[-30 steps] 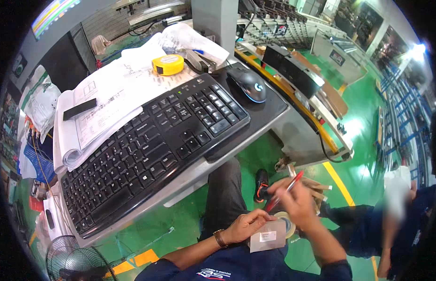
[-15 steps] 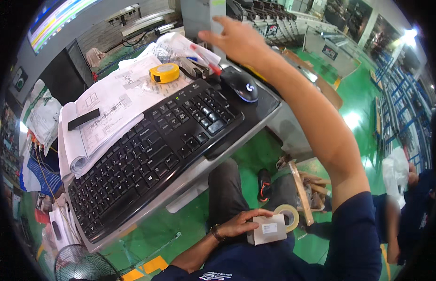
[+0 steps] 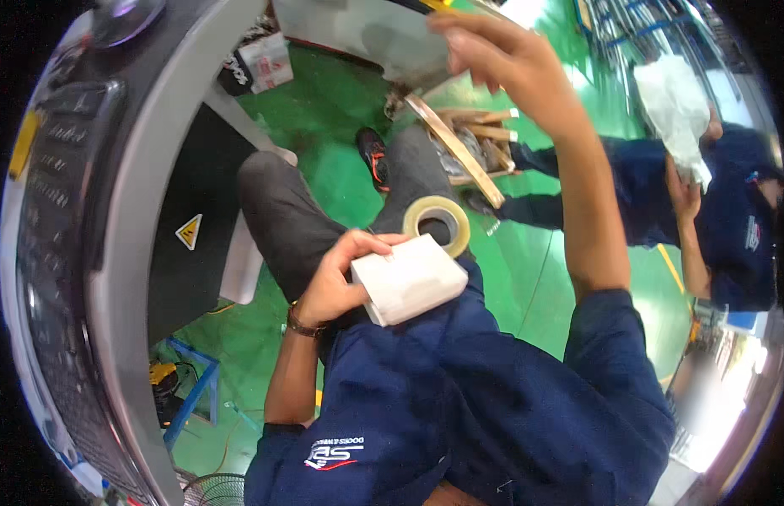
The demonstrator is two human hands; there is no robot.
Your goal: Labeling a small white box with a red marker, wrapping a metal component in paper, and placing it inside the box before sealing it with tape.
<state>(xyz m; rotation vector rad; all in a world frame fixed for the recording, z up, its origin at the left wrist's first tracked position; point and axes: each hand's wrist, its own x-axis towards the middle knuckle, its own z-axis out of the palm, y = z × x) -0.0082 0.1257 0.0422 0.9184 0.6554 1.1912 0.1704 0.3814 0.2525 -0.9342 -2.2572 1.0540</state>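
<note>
Moved: view swung down toward lap; right hand (image 3: pixel 502 59) stays raised far, fingers curled, contents unclear.
Left hand (image 3: pixel 337 282): clasps white box (image 3: pixel 409 278) beside tape roll (image 3: pixel 437 223).
Risk: one-handed hold, box could slip onto green floor (image 3: pixel 324 101).

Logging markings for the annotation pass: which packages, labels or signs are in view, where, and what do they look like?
Small white box: on the lap, held by the left hand; rectangular, plain.
Warning sticker: on the black panel under the desk; yellow triangle, dark symbol.
White packet: on the green floor, top left; red and black print.
Shirt logo: lower chest; white and red on navy.
</note>
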